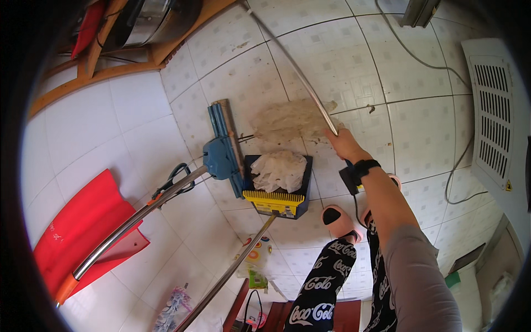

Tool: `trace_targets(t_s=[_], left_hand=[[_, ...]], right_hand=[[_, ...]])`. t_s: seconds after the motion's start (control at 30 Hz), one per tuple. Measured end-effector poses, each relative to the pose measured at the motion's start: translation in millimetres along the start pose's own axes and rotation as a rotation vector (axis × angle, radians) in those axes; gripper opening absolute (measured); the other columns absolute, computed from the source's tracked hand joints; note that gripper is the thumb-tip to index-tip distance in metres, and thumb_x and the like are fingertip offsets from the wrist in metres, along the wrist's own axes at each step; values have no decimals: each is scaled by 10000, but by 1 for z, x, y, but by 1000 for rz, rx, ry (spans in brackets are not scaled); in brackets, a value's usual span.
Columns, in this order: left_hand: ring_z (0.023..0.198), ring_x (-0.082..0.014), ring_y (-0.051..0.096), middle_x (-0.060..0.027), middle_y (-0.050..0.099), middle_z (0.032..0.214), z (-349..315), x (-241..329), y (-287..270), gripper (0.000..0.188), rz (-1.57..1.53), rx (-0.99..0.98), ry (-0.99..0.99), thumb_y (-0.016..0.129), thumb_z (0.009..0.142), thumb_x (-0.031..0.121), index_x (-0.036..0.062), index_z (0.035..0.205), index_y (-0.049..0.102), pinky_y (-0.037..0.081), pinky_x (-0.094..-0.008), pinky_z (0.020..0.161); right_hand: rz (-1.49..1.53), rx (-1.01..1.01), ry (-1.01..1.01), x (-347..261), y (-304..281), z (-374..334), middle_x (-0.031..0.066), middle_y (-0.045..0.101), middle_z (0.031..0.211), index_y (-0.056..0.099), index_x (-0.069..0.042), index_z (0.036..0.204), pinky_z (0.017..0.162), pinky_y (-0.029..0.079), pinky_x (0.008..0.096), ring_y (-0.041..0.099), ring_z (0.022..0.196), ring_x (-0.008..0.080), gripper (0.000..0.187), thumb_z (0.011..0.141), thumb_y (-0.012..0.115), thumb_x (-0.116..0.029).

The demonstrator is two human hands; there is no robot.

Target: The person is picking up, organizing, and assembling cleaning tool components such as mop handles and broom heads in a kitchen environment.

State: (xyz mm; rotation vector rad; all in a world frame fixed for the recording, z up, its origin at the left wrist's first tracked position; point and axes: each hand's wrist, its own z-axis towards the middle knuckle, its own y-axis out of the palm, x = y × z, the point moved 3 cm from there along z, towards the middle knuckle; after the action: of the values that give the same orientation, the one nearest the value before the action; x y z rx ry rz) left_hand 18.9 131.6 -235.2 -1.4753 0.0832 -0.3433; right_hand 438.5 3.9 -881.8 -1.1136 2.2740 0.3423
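Observation:
My right hand [344, 146] is closed around one end of a thin metal pole [298, 72], which slants away to the far left over the tiled floor. No broom or mop head shows on this pole. Just left of the hand, a crumpled, brownish translucent plastic sheet [285, 120] lies flat on the tiles. Nearer stands a black dustpan [302, 207] with a yellow toothed edge [274, 197]. Inside it sits a crumpled, dirty-white plastic bag [279, 171]. The dustpan's metal handle [238, 263] runs toward the lower left. My left hand is out of view.
A blue mop head [218, 159] with a metal handle [138, 216] stands left of the dustpan. Red sheeting [88, 227] hangs by the left wall. A wooden rack [77, 86] is far left. At right are a white vented appliance [492, 110] and a floor cable [412, 52].

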Motion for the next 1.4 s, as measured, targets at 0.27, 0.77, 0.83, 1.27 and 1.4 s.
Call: trace_targets(t_s=[0.27,0.77,0.83,1.27,1.4], left_hand=[[502,-157,369,-28,401,531,-5,-13,-10,418,10,49,-64,404,839,342,47,546,441,411,-406,811],[423,-160,400,-64,470,545,7,-56,-15,501,88,193,-94,445,791,462,17,566,487,347,-250,420],[437,-165,413,-77,483,562,9,-57,-11,505,110,189,-139,450,788,467,9,578,492,350,-253,422],[423,-132,407,-102,508,608,15,-90,-30,573,146,377,-77,452,780,539,40,497,467,288,-188,365],[361,-105,326,-78,470,562,21,-96,-40,521,180,214,-58,396,805,470,75,467,418,212,-189,322]], right_hand=[[-389,25,-295,65,-62,-39,75,468,521,540,6,704,461,377,307,428,469,165,400,813,548,-378],[257,185,-65,5,44,32,15,375,431,439,-53,643,291,293,284,367,302,121,373,846,513,-357],[296,122,-55,-25,73,60,26,390,442,439,-43,627,304,316,293,394,320,139,387,839,510,-359],[292,-14,-70,-53,187,68,135,466,439,471,41,574,355,395,344,483,341,235,483,865,463,-345],[107,-100,-102,-49,200,65,159,482,460,536,83,657,382,406,356,509,382,246,483,865,467,-348]])
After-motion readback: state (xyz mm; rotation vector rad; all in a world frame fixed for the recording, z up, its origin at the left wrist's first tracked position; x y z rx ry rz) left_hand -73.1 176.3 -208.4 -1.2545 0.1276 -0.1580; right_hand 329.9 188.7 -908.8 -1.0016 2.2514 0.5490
